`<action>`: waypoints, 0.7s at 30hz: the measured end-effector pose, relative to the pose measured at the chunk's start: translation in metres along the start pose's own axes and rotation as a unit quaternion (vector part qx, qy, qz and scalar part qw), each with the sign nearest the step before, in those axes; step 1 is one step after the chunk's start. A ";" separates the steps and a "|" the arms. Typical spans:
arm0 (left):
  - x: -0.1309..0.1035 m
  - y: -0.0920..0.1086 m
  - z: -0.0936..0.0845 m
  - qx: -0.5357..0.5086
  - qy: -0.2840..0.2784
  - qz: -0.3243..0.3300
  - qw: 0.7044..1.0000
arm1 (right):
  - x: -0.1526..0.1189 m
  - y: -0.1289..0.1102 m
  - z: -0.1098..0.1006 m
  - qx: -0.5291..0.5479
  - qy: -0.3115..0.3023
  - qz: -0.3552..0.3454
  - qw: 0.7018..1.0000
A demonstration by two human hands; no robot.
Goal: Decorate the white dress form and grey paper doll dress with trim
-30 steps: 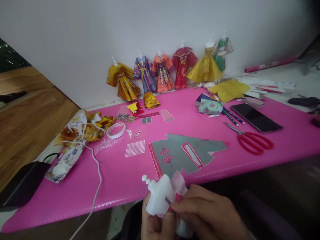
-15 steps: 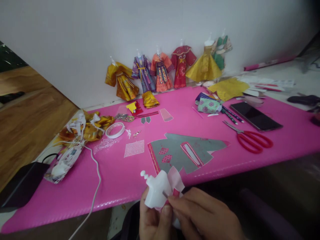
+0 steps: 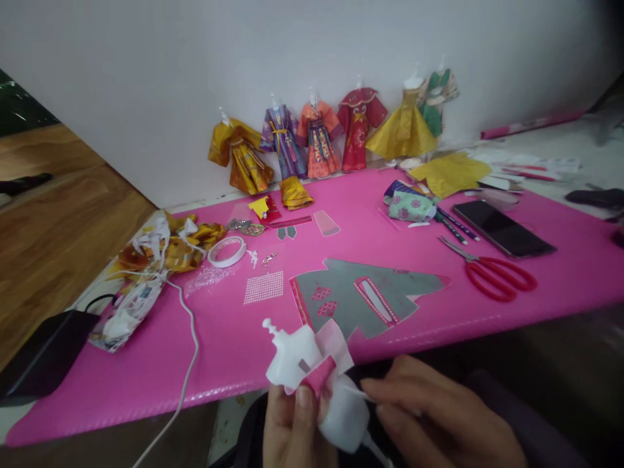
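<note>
Head view: on my side of the grey piece (image 3: pixel 344 292), my left hand (image 3: pixel 297 429) pinches the form (image 3: pixel 292 354), pink strip (image 3: pixel 319 376) laid across it, my right hand (image 3: pixel 433 409) pinches a white stick (image 3: pixel 351 391), and the grey piece isn't yet on.

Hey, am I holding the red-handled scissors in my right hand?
No, the red-handled scissors lie on the pink tabletop near the phone, and your right hand pinches a thin white piece.

Left fingers (image 3: pixel 279 416) holding white mannequin (image 3: pixel 290 354), red-handled scissors (image 3: pixel 474 261)
</note>
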State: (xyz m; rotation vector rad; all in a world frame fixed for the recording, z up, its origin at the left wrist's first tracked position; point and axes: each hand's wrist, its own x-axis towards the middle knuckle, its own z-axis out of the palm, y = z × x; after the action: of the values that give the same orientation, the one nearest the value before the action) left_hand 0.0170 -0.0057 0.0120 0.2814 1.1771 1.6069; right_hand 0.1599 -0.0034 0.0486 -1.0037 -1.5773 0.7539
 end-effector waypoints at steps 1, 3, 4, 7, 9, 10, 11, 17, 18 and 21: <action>-0.001 0.000 0.002 -0.006 -0.002 -0.012 1.000 | 0.001 0.002 -0.005 0.012 0.005 0.023 1.000; -0.004 0.000 0.005 -0.022 0.001 -0.041 0.999 | 0.002 0.005 -0.016 0.040 0.004 0.074 0.996; -0.006 0.001 0.006 -0.031 0.004 -0.056 0.998 | 0.002 0.007 -0.020 0.074 0.001 0.104 0.992; -0.009 0.004 0.008 -0.045 0.006 -0.080 0.996 | 0.000 0.014 -0.026 0.257 -0.019 0.181 0.949; -0.010 0.005 0.007 -0.037 -0.001 -0.080 0.996 | -0.001 0.019 -0.024 0.364 0.003 0.231 0.902; -0.010 0.005 0.006 -0.026 -0.004 -0.078 0.997 | -0.002 0.021 -0.022 0.382 0.020 0.261 0.887; -0.011 0.005 0.005 -0.012 -0.007 -0.078 0.997 | -0.004 0.023 -0.019 0.368 0.034 0.292 0.882; -0.014 0.001 0.001 0.062 0.003 -0.070 0.996 | -0.009 0.022 -0.003 0.068 -0.063 0.288 0.953; -0.015 -0.001 0.001 0.063 0.012 -0.070 0.995 | -0.009 0.020 0.000 0.054 -0.078 0.283 0.954; -0.019 -0.008 -0.001 0.057 0.047 -0.064 0.995 | -0.009 0.013 0.008 0.034 -0.085 0.282 0.955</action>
State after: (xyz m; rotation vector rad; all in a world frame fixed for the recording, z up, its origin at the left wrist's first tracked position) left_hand 0.0287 -0.0227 0.0118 0.2014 1.3349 1.4567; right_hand 0.1561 -0.0053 0.0316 -1.3894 -1.3999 1.3059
